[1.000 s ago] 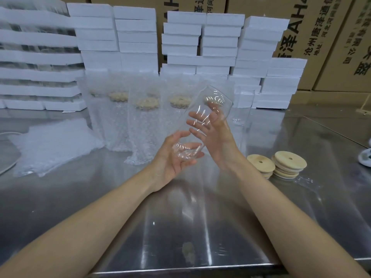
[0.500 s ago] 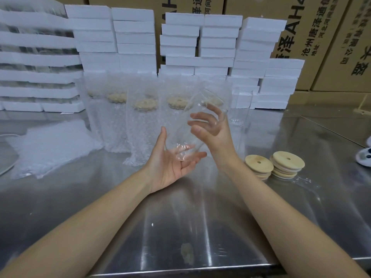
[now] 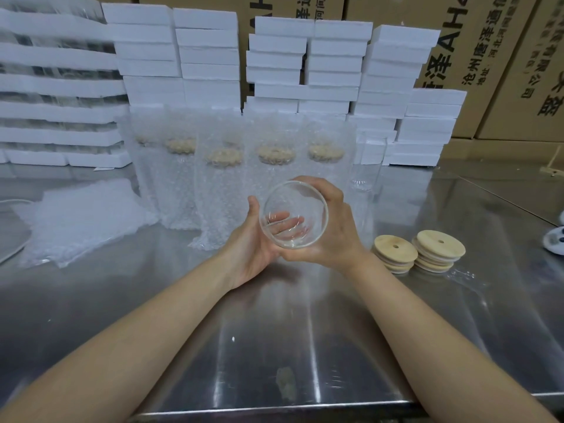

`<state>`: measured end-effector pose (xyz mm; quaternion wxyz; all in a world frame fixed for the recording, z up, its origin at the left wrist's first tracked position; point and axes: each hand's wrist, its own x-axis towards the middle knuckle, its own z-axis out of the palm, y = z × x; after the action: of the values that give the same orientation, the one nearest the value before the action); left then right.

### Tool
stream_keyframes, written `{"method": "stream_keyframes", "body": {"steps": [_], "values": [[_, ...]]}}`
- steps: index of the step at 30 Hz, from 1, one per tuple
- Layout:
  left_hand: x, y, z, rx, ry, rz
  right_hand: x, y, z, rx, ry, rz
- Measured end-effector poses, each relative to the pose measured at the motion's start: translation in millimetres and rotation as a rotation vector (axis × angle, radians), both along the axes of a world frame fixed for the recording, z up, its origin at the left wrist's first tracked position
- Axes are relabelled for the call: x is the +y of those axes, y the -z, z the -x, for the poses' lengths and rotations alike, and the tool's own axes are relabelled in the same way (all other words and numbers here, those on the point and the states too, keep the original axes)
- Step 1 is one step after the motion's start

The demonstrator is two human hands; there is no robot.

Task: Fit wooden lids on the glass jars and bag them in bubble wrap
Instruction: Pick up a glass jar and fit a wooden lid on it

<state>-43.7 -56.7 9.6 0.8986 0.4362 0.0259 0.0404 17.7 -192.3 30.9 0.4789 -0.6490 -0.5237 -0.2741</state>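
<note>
Both grips share one glass jar [image 3: 293,215]. The right grip [image 3: 338,230] curls its fingers round the far side and over the rim. The left grip [image 3: 251,248] lies flat-palmed under the base, fingers straight and showing through the glass, thumb up along the left side. The jar is held off the counter [image 3: 274,346], above its middle, tipped so the open mouth faces the person. It has no lid on.

This looks like a check of the jar ahead of lidding. Smooth glass slips easily, so the curled right grip should carry the weight until the left closes round the body. Then the right is free to reach for a lid.

Two stacks of wooden lids [image 3: 439,250] sit side by side toward the right edge, near that grip. The top lid of the nearer stack is the easy pick. It probably needs to sit square on the rim and be pressed evenly, since a tilted push could jam it or stress the glass.

A pile of flat bubble bags [image 3: 85,218] lies toward the left edge, handy for the left grip afterwards. Bagged jars [image 3: 224,178] stand in a row toward the far edge, with one bare jar [image 3: 364,166] at the right end. White foam boxes [image 3: 207,56] are stacked behind them.
</note>
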Motion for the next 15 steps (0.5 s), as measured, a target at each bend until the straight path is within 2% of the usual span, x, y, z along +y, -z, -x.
{"method": "stream_keyframes", "body": {"steps": [5,9,11,15], "values": [[2,4,-3,-0.038,-0.031,0.007,0,-4,5,-0.04,-0.003,0.019],[3,5,-4,-0.1,0.015,-0.088,2,3,0,-0.068,-0.007,-0.12],[1,4,-2,-0.116,0.028,-0.148,2,0,-1,0.089,-0.108,-0.231],[-4,2,4,-0.09,0.124,-0.148,-3,-16,-6,0.559,-0.329,-0.356]]}}
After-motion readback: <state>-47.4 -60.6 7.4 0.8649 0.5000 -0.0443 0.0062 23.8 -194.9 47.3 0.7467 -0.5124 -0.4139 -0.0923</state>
